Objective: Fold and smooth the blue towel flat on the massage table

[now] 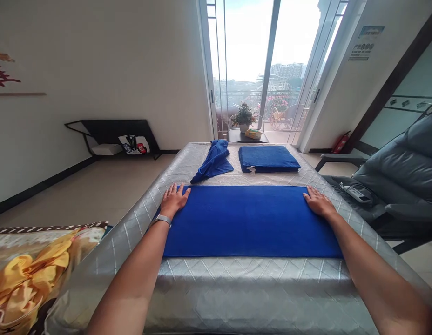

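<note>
A wide blue cloth (246,223) lies flat between and under the person's two hands on the table, a smooth, matte rectangle with a fine nap and straight, crisp edges. The left hand (174,200) rests palm down at its far left corner, fingers spread and clamped on nothing, a pale metallic band (163,218) around the wrist. The right hand (319,202) lies at the far right corner in the same way, flattened, its fingers slightly parted and pinching nothing. Beneath the cloth, a silvery, satiny table cover (251,272) with a quilted diamond pattern shows nearer than the hands and drapes in soft folds over the near edge. Just beyond the left hand sits a crumpled blue cloth (214,160), twisted into a rumpled wedge; beyond and between the hands, nearer the right, is a thick, squared-off stack of blue cloth (270,157) with a small white tag (251,170) at its near edge. Well to the right of the right hand, a padded dark armchair (411,163) with creased, leathery cushions carries a pale power strip (355,191). Low to the left of the left hand, soft yellow fabric (44,265) bunches in loose, wrinkled folds.
</note>
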Available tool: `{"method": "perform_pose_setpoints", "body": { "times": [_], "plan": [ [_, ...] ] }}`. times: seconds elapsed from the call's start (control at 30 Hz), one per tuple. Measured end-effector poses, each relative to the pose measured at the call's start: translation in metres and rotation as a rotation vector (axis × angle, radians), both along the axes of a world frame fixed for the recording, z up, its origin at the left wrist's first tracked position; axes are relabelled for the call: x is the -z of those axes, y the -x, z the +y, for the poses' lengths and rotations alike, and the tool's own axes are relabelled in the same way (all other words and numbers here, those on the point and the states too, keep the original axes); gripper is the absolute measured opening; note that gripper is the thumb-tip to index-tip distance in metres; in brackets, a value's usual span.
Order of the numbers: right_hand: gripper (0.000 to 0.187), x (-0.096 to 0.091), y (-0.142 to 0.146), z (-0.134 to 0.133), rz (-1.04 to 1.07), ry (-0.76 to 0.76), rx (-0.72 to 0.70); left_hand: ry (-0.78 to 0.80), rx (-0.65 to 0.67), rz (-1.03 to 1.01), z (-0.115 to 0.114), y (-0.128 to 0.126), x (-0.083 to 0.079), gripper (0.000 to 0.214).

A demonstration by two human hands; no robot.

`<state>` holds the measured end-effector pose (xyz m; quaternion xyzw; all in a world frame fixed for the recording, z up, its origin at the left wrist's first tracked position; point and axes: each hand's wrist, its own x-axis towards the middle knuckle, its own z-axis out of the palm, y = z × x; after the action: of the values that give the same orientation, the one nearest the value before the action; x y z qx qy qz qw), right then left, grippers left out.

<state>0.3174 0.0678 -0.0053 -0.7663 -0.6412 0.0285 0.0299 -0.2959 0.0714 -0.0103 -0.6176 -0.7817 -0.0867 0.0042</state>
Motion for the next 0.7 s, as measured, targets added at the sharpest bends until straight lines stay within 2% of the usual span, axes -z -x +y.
{"method": "perform_pose_setpoints", "body": {
  "times": [0.13, 0.2, 0.27, 0.33, 0.43, 0.53, 0.6, 0.7],
  "plan": [
    [0.072, -0.001, 0.003, -0.002, -0.007, 0.002, -0.005, -0.087, -0.016, 0.069, -0.008, -0.008, -0.009, 0.068],
    [0.07, -0.006, 0.009, -0.006, -0.034, -0.022, 0.014, -0.183, 0.034, 0.104, -0.013, -0.022, -0.018, 0.065],
    [0.064, -0.013, 0.019, -0.012, -0.114, -0.14, 0.016, -0.244, 0.123, 0.109, -0.02, -0.048, -0.028, 0.06],
    [0.06, -0.02, 0.037, -0.021, -0.209, -0.296, -0.044, -0.244, 0.239, 0.081, -0.029, -0.086, -0.035, 0.056],
    [0.057, -0.028, 0.091, -0.04, -0.231, -0.392, -0.19, -0.231, 0.496, 0.051, -0.045, -0.153, -0.035, 0.055],
    [0.058, -0.026, 0.166, -0.062, -0.098, -0.274, -0.391, -0.204, 0.653, 0.02, -0.062, -0.205, -0.025, 0.062],
    [0.06, -0.021, 0.211, -0.074, -0.02, -0.192, -0.52, -0.138, 0.681, -0.002, -0.071, -0.22, -0.017, 0.066],
    [0.061, -0.014, 0.246, -0.083, 0.046, -0.072, -0.56, -0.023, 0.658, -0.012, -0.08, -0.213, -0.009, 0.068]
  ]
}}
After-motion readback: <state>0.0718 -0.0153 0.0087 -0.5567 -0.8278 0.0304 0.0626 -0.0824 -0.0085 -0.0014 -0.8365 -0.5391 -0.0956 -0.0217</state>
